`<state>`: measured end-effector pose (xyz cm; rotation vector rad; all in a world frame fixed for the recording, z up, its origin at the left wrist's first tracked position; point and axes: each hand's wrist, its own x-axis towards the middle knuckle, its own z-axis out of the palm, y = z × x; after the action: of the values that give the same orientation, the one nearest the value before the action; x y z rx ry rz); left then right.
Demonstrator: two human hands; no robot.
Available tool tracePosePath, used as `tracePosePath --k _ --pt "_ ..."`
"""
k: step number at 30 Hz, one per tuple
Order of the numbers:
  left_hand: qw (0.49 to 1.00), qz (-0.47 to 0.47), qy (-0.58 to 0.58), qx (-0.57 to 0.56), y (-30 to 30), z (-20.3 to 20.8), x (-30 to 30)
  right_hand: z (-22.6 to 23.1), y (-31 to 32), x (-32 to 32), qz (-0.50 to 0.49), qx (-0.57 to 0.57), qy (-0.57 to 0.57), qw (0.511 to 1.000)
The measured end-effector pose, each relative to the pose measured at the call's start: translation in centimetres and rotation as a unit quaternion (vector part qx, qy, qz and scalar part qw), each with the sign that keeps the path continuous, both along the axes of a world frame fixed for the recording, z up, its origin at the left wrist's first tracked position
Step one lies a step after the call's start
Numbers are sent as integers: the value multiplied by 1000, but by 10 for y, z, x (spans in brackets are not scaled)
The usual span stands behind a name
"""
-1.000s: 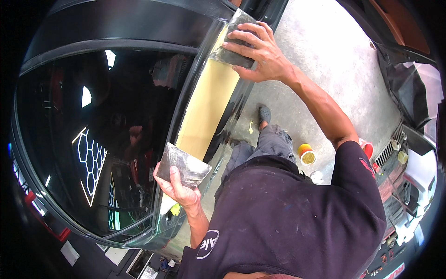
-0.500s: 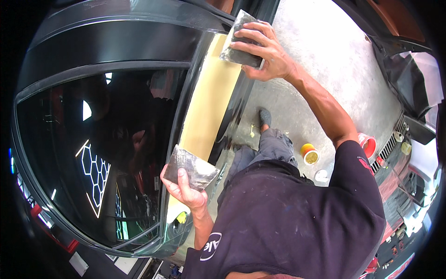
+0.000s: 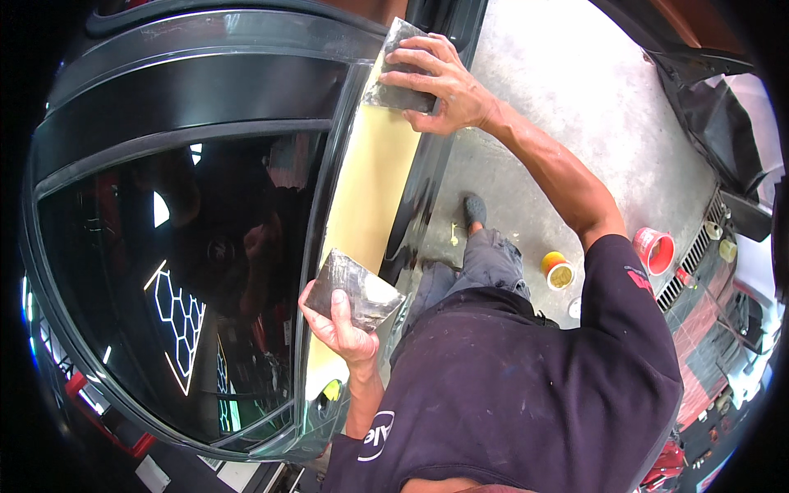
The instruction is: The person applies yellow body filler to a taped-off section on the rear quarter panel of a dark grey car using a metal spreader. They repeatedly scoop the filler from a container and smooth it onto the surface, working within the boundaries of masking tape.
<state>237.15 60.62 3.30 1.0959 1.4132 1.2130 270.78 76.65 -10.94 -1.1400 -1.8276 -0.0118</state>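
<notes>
Right fingers [image 3: 415, 80] spread, holding dark plate [image 3: 400, 98] at upper end of yellow panel [image 3: 374, 177]; left fingers [image 3: 340, 309] pinch grey plate [image 3: 366, 289] over its lower part. Floor [image 3: 538, 189]: orange tub [image 3: 551, 261], yellowish stuff inside; red bucket [image 3: 662, 255], contents unclear.

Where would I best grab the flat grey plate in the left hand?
Probably at the right corner of the flat grey plate, coming from the right and pinching its two faces. It looks thin, and that corner is uncovered, jutting past the yellow panel. The left hand takes up the lower left, its thumb across the face.
</notes>
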Motion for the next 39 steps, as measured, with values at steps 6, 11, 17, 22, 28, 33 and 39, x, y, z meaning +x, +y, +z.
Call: tracePosePath --k 6,11,17,22,28,33,39 --pt "1000 -20 -14 -16 -2 -9 5 1 -26 5 -39 5 6 999" --pt "985 -53 -126 -104 31 -19 56 50 -117 -50 51 -28 181 982" --pt "936 -75 -290 -186 60 -4 75 70 -181 -83 82 -131 197 968" --pt "950 -98 -271 -121 47 25 40 42 -156 -56 -140 -218 -61 964" --pt "961 -52 -229 -149 18 20 14 50 -82 -67 -257 -130 -9 958" --pt "963 -42 -216 -157 4 10 -2 38 -62 -73 -288 -109 -22 951" --pt "969 -6 -202 -139 2 15 0 30 -53 -77 -294 -105 -11 950"
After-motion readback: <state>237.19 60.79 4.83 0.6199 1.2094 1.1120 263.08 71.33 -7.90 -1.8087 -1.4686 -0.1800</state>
